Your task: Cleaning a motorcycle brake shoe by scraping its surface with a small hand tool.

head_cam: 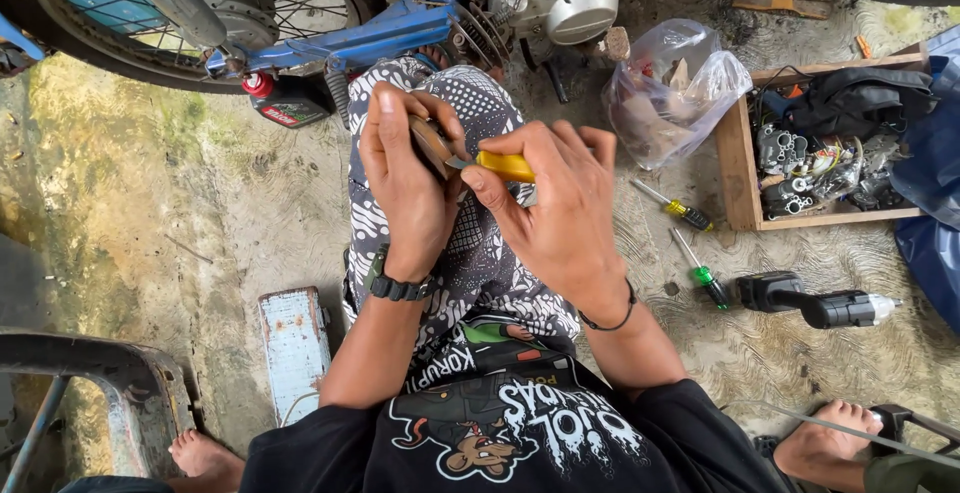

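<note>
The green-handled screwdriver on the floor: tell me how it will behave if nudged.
The green-handled screwdriver would probably roll, since its handle looks round and it lies free on the concrete floor. It looks stiff and light. The cordless driver beside it might stop it.

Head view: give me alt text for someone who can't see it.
The left hand grips a small round brownish part while the right hand works a yellow-handled tool against it, above a patterned lap; screwdrivers lie on the floor.

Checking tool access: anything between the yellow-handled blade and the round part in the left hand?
Nothing visible. The yellow-handled blade in the right hand already meets the round brown part held by the left hand.
</note>
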